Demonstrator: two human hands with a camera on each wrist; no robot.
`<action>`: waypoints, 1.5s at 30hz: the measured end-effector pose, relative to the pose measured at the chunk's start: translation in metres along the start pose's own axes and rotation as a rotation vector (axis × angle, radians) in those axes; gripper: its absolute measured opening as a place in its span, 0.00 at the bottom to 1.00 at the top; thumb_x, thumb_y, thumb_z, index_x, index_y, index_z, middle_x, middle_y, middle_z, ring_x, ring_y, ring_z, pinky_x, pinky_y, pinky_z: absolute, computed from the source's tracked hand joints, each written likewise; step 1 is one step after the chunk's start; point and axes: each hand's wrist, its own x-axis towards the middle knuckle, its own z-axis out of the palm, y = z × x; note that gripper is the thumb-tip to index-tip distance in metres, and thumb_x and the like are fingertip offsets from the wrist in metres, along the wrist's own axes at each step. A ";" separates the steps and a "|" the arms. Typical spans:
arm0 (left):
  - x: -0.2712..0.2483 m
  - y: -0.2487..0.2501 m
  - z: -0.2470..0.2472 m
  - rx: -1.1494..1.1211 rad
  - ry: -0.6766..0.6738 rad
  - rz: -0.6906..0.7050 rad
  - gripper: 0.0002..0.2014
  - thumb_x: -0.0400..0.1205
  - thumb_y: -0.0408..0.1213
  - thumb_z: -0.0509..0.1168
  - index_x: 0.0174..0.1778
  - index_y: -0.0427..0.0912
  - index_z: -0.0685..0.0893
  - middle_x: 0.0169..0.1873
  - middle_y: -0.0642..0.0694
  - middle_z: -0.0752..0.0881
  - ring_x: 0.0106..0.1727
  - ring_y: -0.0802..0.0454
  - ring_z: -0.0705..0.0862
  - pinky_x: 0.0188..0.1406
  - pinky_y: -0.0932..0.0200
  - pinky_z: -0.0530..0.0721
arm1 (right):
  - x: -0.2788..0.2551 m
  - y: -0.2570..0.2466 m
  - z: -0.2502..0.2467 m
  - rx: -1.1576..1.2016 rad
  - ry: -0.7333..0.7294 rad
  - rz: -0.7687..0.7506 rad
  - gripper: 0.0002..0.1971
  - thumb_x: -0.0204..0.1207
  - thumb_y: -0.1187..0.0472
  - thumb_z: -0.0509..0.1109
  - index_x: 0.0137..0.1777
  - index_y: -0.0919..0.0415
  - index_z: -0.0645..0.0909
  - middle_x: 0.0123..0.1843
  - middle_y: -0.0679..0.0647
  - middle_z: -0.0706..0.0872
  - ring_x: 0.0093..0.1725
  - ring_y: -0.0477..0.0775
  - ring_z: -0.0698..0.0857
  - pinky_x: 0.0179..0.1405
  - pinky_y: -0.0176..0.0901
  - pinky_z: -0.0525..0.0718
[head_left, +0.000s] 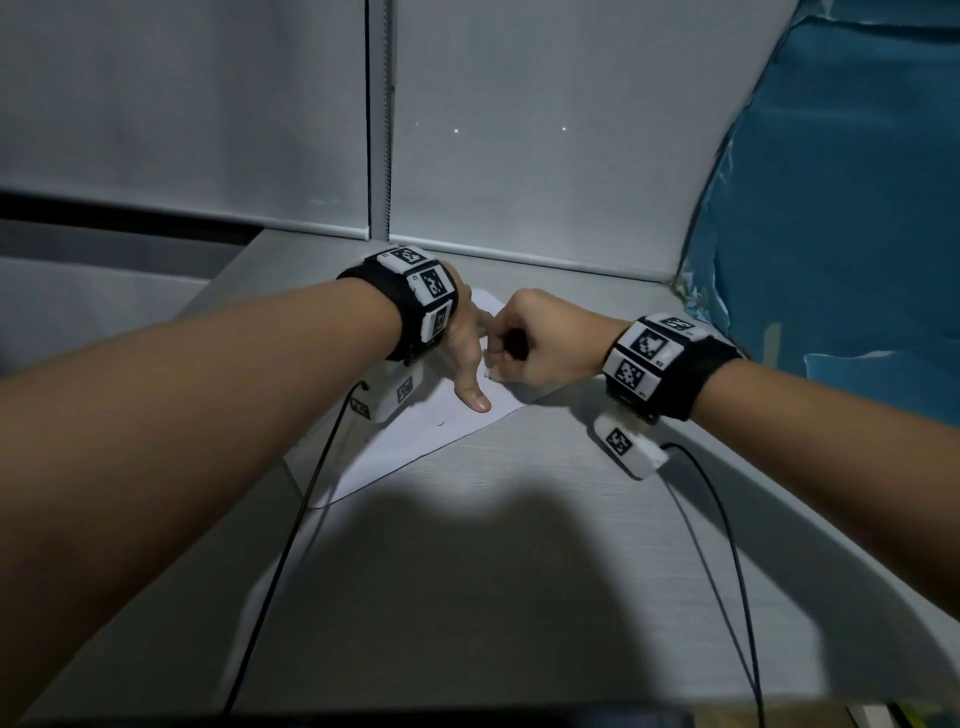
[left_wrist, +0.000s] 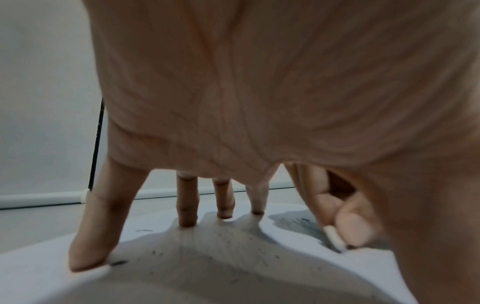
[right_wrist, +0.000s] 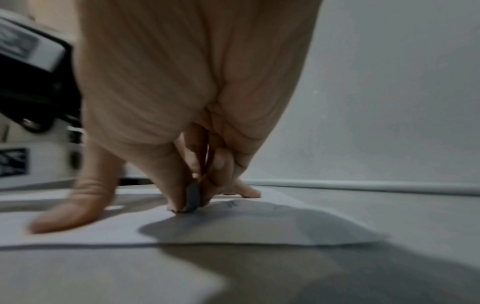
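Observation:
A white sheet of paper (head_left: 441, 431) lies slanted on the grey table (head_left: 519, 519). My left hand (head_left: 467, 358) presses down on it with straight, spread fingers (left_wrist: 93, 236), thumb toward me. Just to its right, my right hand (head_left: 540, 343) is curled into a fist and pinches a small eraser (head_left: 491, 371) between thumb and fingers, its tip on the paper. The eraser (left_wrist: 335, 237) looks white in the left wrist view and grey (right_wrist: 192, 197) in the right wrist view. A grey smudge (left_wrist: 293, 224) and dark crumbs mark the paper (left_wrist: 39, 283) near it.
Grey roller blinds (head_left: 208, 130) close off the back, with a bead chain (head_left: 385, 130) between them. A blue plastic sheet (head_left: 841, 208) hangs at the right. Black cables (head_left: 291, 545) run from both wrist units toward me across the table.

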 end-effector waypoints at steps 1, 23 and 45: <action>0.000 0.000 0.000 0.013 0.003 -0.002 0.60 0.63 0.66 0.81 0.87 0.66 0.53 0.82 0.49 0.66 0.78 0.41 0.72 0.54 0.55 0.72 | 0.004 0.003 0.000 -0.008 0.025 0.018 0.05 0.74 0.59 0.79 0.39 0.57 0.88 0.31 0.45 0.87 0.29 0.40 0.82 0.31 0.27 0.77; -0.001 -0.011 0.008 0.033 0.122 -0.003 0.60 0.64 0.79 0.70 0.89 0.57 0.54 0.86 0.52 0.59 0.84 0.43 0.65 0.77 0.42 0.68 | 0.021 0.016 -0.011 0.022 0.061 0.101 0.06 0.76 0.57 0.83 0.40 0.54 0.90 0.38 0.47 0.93 0.36 0.43 0.88 0.35 0.30 0.83; 0.009 -0.016 0.014 0.024 0.094 -0.031 0.59 0.69 0.78 0.65 0.89 0.58 0.42 0.89 0.51 0.47 0.89 0.47 0.49 0.82 0.42 0.53 | 0.046 0.014 -0.005 -0.117 0.061 0.133 0.06 0.78 0.60 0.77 0.40 0.59 0.90 0.32 0.45 0.88 0.32 0.39 0.85 0.33 0.34 0.78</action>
